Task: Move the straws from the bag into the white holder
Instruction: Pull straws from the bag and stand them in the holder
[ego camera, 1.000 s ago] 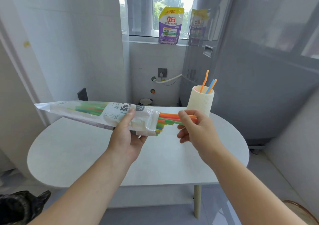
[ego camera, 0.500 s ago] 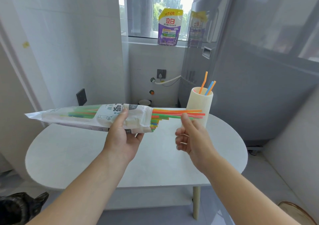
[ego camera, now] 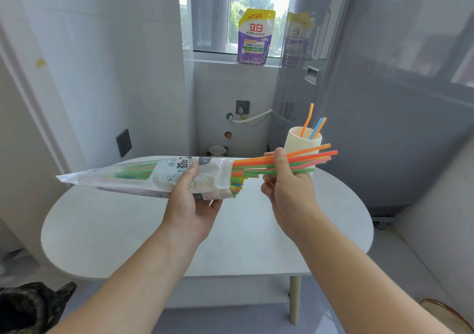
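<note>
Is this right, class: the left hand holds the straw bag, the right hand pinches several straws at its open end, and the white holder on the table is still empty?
Not quite. The head view shows the white holder already has three straws standing in it. The rest holds: left hand holds the bag, right hand pinches several.

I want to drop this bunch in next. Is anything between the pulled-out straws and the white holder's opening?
Nothing visible blocks it. The right hand holds the straws just in front of the white holder; only three straws already stand inside.
</note>
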A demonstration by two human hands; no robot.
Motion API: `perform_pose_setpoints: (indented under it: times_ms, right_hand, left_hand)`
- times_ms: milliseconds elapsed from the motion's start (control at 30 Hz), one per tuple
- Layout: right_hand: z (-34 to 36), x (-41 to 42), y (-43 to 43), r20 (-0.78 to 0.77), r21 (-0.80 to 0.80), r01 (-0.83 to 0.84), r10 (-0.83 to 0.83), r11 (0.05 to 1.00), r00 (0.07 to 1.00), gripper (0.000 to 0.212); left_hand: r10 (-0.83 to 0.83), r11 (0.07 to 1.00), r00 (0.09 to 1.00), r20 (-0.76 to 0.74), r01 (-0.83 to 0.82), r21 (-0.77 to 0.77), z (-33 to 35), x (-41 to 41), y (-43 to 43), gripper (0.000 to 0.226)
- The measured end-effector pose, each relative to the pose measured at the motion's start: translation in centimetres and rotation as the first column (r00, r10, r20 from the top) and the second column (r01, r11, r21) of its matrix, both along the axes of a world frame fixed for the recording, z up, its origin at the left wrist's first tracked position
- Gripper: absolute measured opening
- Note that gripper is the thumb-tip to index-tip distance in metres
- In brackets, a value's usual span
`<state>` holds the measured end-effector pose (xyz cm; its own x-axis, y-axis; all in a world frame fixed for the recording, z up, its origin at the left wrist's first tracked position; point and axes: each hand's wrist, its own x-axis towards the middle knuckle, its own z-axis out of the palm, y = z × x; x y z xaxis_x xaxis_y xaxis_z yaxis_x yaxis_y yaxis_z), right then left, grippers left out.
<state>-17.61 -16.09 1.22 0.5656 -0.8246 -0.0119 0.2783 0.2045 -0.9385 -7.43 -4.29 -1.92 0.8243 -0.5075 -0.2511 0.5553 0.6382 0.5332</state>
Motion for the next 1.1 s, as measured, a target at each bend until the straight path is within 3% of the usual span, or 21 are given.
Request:
perform_pose_setpoints:
  times_ms: [367, 600, 733, 867, 1100]
  right_hand:
    - [2.4, -3.8, -4.0, 0.07, -0.15, 0.065, -0.054, 0.987, 0.996, 0.031]
    - [4.7, -7.2, -6.4, 0.1, -0.217, 0.23, -0.212, 0.949, 0.972, 0.028]
    - [6.0, -8.1, -7.0, 0.13, -0.283, 0.364, -0.341, 0.887, 0.931, 0.023]
    - [7.7, -8.7, -8.0, 0.166, -0.412, 0.495, -0.471, 0.765, 0.866, 0.023]
    - [9.2, -8.9, -9.5, 0.151, -0.572, 0.514, -0.533, 0.639, 0.832, 0.026]
  left_hand:
    - [0.043, 0.999, 0.998, -0.055, -0.042, 0.011, -0.7, 1.3, 0.2, 0.039]
    - [0.067, 0.998, 0.996, -0.062, -0.067, 0.012, -0.8, 2.0, 0.3, 0.036]
    - [0.033, 0.999, 0.999, -0.03, -0.032, 0.028, -1.2, 1.4, -0.2, 0.038]
    - [-0.008, 0.999, 1.0, -0.006, 0.009, 0.04, -1.5, 0.4, -1.2, 0.038]
    - [-0.034, 0.998, 0.999, -0.005, 0.034, 0.053, -2.0, -0.1, -2.0, 0.037]
